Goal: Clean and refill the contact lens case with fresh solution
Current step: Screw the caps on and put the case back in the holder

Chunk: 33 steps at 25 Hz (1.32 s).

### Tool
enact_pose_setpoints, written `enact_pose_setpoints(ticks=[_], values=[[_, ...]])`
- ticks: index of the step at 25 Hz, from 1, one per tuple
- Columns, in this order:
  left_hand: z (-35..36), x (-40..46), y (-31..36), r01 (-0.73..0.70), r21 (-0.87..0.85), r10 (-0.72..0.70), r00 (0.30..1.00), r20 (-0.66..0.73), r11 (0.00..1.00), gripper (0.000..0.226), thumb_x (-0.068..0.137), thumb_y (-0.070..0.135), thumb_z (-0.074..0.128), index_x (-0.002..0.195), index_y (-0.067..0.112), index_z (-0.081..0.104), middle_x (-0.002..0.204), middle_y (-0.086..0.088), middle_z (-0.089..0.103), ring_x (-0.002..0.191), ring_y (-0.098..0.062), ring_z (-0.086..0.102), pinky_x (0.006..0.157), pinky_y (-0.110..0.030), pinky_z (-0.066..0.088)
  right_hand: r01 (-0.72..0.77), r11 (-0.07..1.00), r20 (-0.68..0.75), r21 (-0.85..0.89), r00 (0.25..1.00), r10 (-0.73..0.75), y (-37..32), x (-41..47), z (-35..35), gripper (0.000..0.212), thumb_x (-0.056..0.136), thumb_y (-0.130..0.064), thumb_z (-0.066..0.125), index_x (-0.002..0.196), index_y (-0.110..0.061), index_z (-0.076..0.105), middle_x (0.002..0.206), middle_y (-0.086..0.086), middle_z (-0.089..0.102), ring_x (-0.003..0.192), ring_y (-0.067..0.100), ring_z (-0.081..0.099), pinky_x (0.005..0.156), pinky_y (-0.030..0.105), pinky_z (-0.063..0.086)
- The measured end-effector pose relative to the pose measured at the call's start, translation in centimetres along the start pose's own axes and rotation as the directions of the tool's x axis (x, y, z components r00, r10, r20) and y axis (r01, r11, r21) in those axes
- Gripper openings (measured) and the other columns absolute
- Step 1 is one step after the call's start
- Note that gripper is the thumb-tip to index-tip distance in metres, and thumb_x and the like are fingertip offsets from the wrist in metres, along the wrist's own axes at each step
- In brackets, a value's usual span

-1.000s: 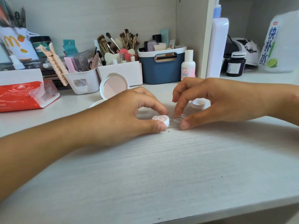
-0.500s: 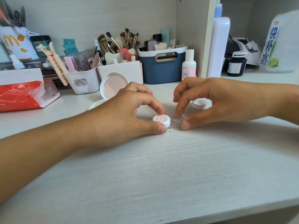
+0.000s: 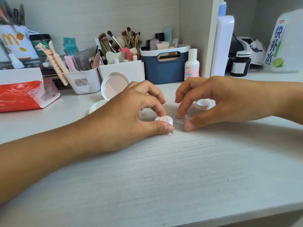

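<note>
My left hand (image 3: 131, 112) pinched the round white screw cap with an orange print (image 3: 164, 120), thumb in front and forefinger behind, on one well of the small clear plastic contact lens case (image 3: 177, 122), which sat flat on the pale wood-grain bench (image 3: 164, 169). My right hand (image 3: 218, 102) clamped the uncapped clear well (image 3: 182, 118) just beside that cap, thumb at the near edge and fingers curled over the far side. The second plain white cap (image 3: 202, 104) lay open side up behind my right hand, apart from the case.

As I judged it, the risk lay in the twist: the case was light, and a cap that stuck could have tipped it, spilling whatever the open well held across the bench. I could not tell whether that well held liquid.

Behind the case stood a small white bottle with a pink label (image 3: 191, 66), against a blue caddy with a white rim (image 3: 164, 68). To the case's left, an open white compact mirror (image 3: 114, 84) stood close behind my left hand. A red tissue pack (image 3: 21, 95) lay further left. Nothing blocked the bench in front of the case.
</note>
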<state>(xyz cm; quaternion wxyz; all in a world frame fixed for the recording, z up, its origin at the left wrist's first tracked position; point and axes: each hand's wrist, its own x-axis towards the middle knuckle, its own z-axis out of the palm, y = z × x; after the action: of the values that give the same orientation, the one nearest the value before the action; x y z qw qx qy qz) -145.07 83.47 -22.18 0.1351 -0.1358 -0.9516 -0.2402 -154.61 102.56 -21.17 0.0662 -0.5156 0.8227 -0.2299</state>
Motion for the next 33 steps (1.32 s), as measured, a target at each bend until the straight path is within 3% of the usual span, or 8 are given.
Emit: enact_pose_setpoints(ticks=[7, 11, 15, 19, 22, 25, 29, 33], values=[[0.4, -0.4, -0.3, -0.084, 0.135, 0.092, 0.994, -0.053, 0.987, 0.035, 0.064, 0.061, 0.063, 0.079, 0.03, 0.067, 0.089, 0.017, 0.062, 0.091, 0.001, 0.053, 0.083, -0.021, 0.037, -0.027, 0.999, 0.029, -0.039, 0.999, 0.028, -0.2, -0.3, -0.7, 0.044, 0.048, -0.062, 0.066, 0.09, -0.047, 0.068, 0.113, -0.028, 0.051, 0.111, -0.008, 0.046, 0.095, 0.008, 0.031], [0.4, -0.5, 0.0, -0.007, 0.065, 0.011, 0.998, -0.065, 0.998, 0.041, 0.06, 0.065, 0.068, 0.078, 0.028, 0.067, 0.083, 0.019, 0.065, 0.09, 0.003, 0.053, 0.075, -0.009, 0.032, -0.175, 0.978, -0.031, -0.11, 0.984, 0.173, 1.0, -0.8, -2.5, 0.062, 0.048, -0.067, 0.065, 0.108, -0.053, 0.058, 0.119, -0.03, 0.052, 0.117, -0.004, 0.046, 0.105, 0.022, 0.035], [0.5, -0.5, 0.0, 0.023, -0.005, -0.024, 0.997, -0.074, 1.0, 0.039, 0.056, 0.062, 0.06, 0.077, 0.03, 0.068, 0.086, 0.02, 0.064, 0.089, 0.005, 0.054, 0.068, -0.004, 0.034, -0.292, 0.952, -0.038, -0.088, 0.956, 0.29, 2.2, -0.7, -2.4, 0.054, 0.051, -0.063, 0.068, 0.099, -0.039, 0.066, 0.095, -0.016, 0.065, 0.086, -0.006, 0.058, 0.088, 0.021, 0.047], [0.6, -0.7, 0.0, 0.027, -0.021, -0.029, 0.997, -0.068, 0.999, 0.037, 0.058, 0.059, 0.061, 0.077, 0.028, 0.067, 0.085, 0.016, 0.065, 0.089, 0.005, 0.055, 0.072, -0.007, 0.038, -0.234, 0.969, -0.033, -0.074, 0.972, 0.233, 1.7, -0.9, -2.5, 0.036, 0.058, -0.057, 0.069, 0.091, -0.042, 0.071, 0.092, -0.01, 0.07, 0.08, 0.005, 0.063, 0.082, 0.026, 0.05], [0.8, -0.8, 0.0, 0.019, -0.013, -0.02, 0.997, -0.073, 1.0, 0.035, 0.06, 0.057, 0.061, 0.078, 0.027, 0.066, 0.085, 0.015, 0.066, 0.089, 0.003, 0.055, 0.077, -0.012, 0.04, -0.177, 0.984, 0.032, -0.028, 0.984, 0.177, 0.5, -1.2, -2.2, 0.033, 0.063, -0.039, 0.072, 0.096, -0.04, 0.071, 0.099, -0.012, 0.066, 0.075, 0.003, 0.061, 0.075, 0.014, 0.046], [0.8, -0.8, 0.0, 0.014, -0.009, -0.015, 0.997, -0.076, 1.0, 0.032, 0.062, 0.055, 0.063, 0.077, 0.027, 0.066, 0.084, 0.015, 0.066, 0.089, 0.003, 0.055, 0.075, -0.011, 0.04, -0.108, 0.994, 0.037, -0.005, 0.993, 0.109, -0.2, -1.1, -1.6, 0.044, 0.063, -0.036, 0.072, 0.106, -0.044, 0.065, 0.097, -0.007, 0.069, 0.082, 0.007, 0.062, 0.085, 0.023, 0.051], [0.8, -0.8, 0.0, 0.016, -0.008, -0.017, 0.997, -0.069, 1.0, 0.03, 0.064, 0.053, 0.065, 0.078, 0.026, 0.066, 0.084, 0.014, 0.065, 0.088, 0.004, 0.054, 0.073, -0.007, 0.038, -0.043, 0.984, -0.032, 0.175, 0.998, 0.049, -0.8, -0.9, -1.2, 0.06, 0.053, -0.032, 0.075, 0.112, -0.032, 0.062, 0.089, -0.005, 0.07, 0.074, 0.007, 0.063, 0.077, 0.018, 0.052], [0.7, -0.8, 0.0, 0.004, -0.016, -0.005, 0.998, -0.066, 1.0, 0.037, 0.059, 0.058, 0.059, 0.079, 0.028, 0.066, 0.084, 0.016, 0.064, 0.088, 0.007, 0.053, 0.071, -0.002, 0.036, 0.001, 0.969, -0.054, 0.247, 0.998, 0.013, -1.1, -0.6, -0.2, 0.058, 0.051, -0.029, 0.075, 0.108, -0.027, 0.063, 0.095, -0.002, 0.072, 0.089, 0.007, 0.067, 0.085, 0.023, 0.054]])
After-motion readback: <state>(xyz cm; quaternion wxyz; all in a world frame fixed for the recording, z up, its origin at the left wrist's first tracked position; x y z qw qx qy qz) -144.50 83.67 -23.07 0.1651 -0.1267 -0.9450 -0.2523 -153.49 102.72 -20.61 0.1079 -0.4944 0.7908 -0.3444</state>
